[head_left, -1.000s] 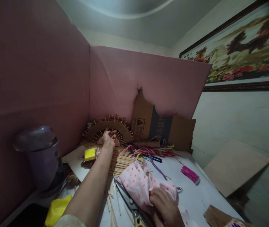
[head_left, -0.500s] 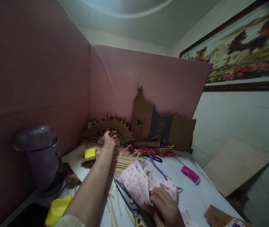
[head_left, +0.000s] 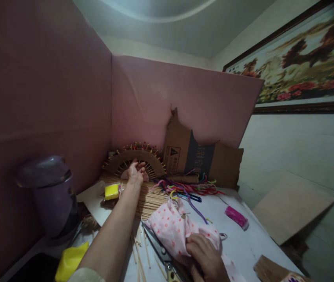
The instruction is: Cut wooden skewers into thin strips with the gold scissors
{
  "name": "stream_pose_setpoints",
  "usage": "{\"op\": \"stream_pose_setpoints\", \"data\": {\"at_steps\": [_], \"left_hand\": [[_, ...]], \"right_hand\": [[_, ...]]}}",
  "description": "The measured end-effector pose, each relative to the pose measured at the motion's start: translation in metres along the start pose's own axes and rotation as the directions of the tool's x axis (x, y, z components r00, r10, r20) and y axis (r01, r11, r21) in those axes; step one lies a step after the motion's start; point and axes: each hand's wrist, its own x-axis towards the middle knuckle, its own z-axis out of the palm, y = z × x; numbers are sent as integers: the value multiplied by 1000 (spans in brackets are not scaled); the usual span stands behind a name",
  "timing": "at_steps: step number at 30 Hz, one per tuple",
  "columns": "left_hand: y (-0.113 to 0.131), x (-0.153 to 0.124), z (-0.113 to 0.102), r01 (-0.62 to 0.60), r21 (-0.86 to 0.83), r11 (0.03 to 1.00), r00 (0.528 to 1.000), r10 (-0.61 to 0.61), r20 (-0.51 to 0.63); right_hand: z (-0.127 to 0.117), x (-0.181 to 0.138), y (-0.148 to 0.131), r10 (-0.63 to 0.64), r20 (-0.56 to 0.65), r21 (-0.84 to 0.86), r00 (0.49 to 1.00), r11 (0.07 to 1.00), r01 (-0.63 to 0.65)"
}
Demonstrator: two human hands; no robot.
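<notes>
My left hand (head_left: pixel 136 172) reaches to the back of the table, in front of a cardboard half-round fan (head_left: pixel 117 162) with stick ribs and colored tips along its rim. Its fingers are loosely bent and apart, with nothing visible between them; whether they touch the fan I cannot tell. Nearer to me, my right hand (head_left: pixel 206 254) has its curled fingers on a pink polka-dot cloth (head_left: pixel 168 225), gripping a fold. Scissors (head_left: pixel 162 252) lie just left of that hand, partly under the cloth. Thin wooden sticks (head_left: pixel 152 201) spread under and beside my left forearm.
Yellow packets (head_left: pixel 112 192) and yellow wrapping (head_left: pixel 71 260) lie at left, near a lidded purple bin (head_left: pixel 55 199). Colored yarn (head_left: pixel 196 188), a blue cutter (head_left: pixel 195 197) and a magenta packet (head_left: pixel 236 217) are right of center. Torn cardboard (head_left: pixel 181 152) leans on the pink partition.
</notes>
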Motion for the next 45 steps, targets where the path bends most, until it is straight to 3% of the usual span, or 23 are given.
{"op": "stream_pose_setpoints", "data": {"at_steps": [9,18,23,28,34,45], "left_hand": [[-2,0,0,56,22,998,997,-58,59],[-5,4,-2,20,23,1000,1000,-20,8],[-6,3,-1,63,39,997,998,-63,12],[-4,0,-1,44,16,999,997,-43,-70],[4,1,-4,-30,-9,999,985,28,-168],[6,-1,-3,-36,2,999,995,36,-97]], "right_hand": [[0,-2,-2,33,16,40,999,999,-34],[1,-1,-3,35,9,39,999,999,-35],[2,-2,-1,25,6,14,1000,1000,-26],[1,-2,2,-22,30,14,999,1000,21],[2,0,-1,17,-31,14,999,1000,-16],[-1,0,0,-3,22,10,1000,1000,3]]}}
